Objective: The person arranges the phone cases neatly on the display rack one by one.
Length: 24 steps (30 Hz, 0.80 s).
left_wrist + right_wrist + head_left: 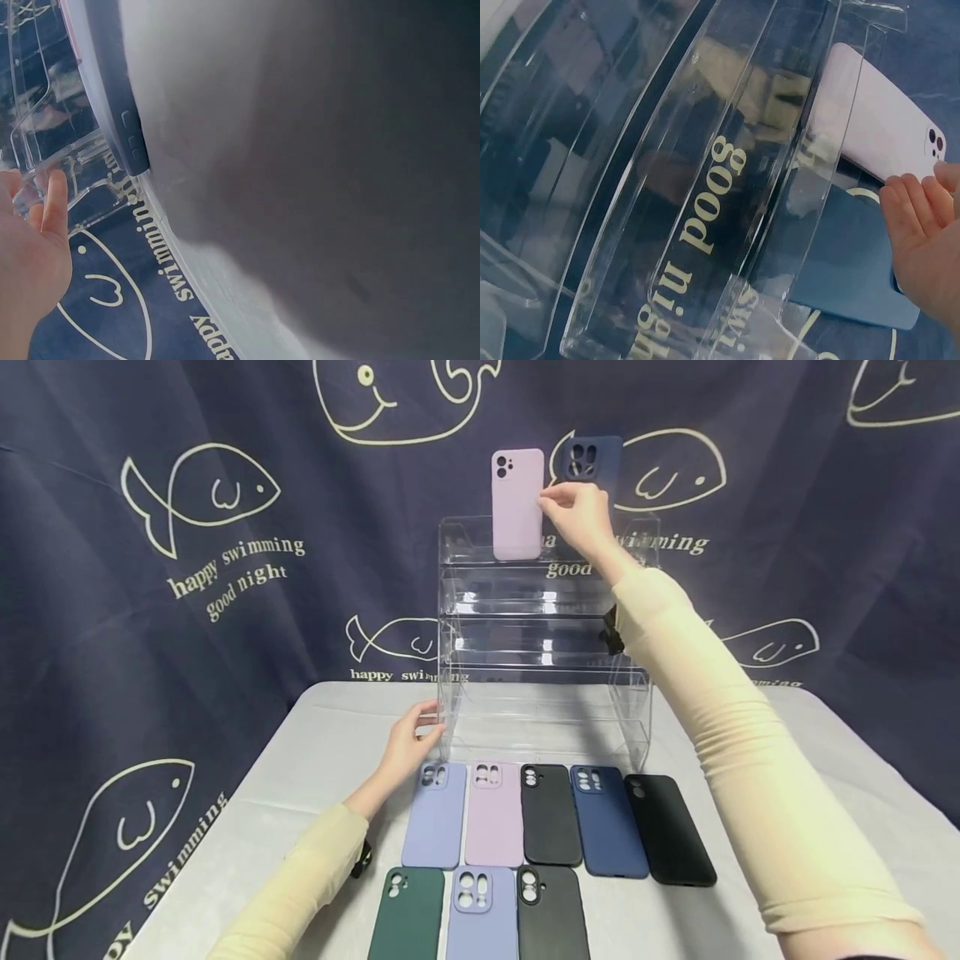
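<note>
My right hand [581, 514] pinches the right edge of a pale pink phone case [517, 510] between thumb and fingertips. That case stands upright on the top tier of a clear tiered display stand [543, 710], its camera cutouts at the top. Behind the hand, a dark blue phone case [611, 456] stands on the same tier, partly covered; more of this blue case [847, 255] shows in the right wrist view. Low on the stand's left side, my left hand [408, 743] holds the side panel's edge with fingers and thumb.
In front of the stand, a row of phone cases lies on the pale table [322, 727], from a lavender case [435, 818] to a black case [671, 831]. Nearer lie a green case [408, 914] and others. A patterned blue curtain [225, 710] hangs behind.
</note>
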Each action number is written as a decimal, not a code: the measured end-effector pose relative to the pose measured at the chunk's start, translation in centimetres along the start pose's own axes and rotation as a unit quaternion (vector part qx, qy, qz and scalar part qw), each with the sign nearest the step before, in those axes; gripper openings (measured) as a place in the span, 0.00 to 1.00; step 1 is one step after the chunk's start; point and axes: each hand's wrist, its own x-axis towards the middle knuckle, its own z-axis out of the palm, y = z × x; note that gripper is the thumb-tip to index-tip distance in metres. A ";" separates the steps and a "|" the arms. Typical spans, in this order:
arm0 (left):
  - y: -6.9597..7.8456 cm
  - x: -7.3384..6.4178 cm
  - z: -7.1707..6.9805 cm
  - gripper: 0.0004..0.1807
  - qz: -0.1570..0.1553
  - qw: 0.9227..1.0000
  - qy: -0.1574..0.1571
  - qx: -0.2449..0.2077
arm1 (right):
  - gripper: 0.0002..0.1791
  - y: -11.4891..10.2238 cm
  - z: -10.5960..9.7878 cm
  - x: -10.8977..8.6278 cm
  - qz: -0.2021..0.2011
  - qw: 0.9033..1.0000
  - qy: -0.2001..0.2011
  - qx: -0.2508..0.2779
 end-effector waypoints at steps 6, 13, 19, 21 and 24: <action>-0.2 0.8 -0.1 0.23 0.007 1.000 -0.005 0.003 | 0.18 0.0 -1.2 -0.6 0.000 1.000 -0.015 0.009; -0.4 1.6 -0.3 0.23 0.010 1.000 -0.003 0.016 | 0.22 0.2 -2.1 -1.7 -0.004 0.999 -0.049 0.004; -0.3 2.4 -0.5 0.24 0.022 0.999 -0.003 0.026 | 0.24 0.4 -3.0 -3.0 0.002 0.998 -0.064 0.011; -0.2 2.5 -0.5 0.24 0.022 0.999 -0.004 0.028 | 0.25 0.5 -3.4 -3.6 0.002 0.997 -0.072 0.010; -0.2 2.8 -0.3 0.24 0.018 0.999 -0.004 0.032 | 0.25 0.8 -4.2 -4.5 -0.001 0.996 -0.084 0.004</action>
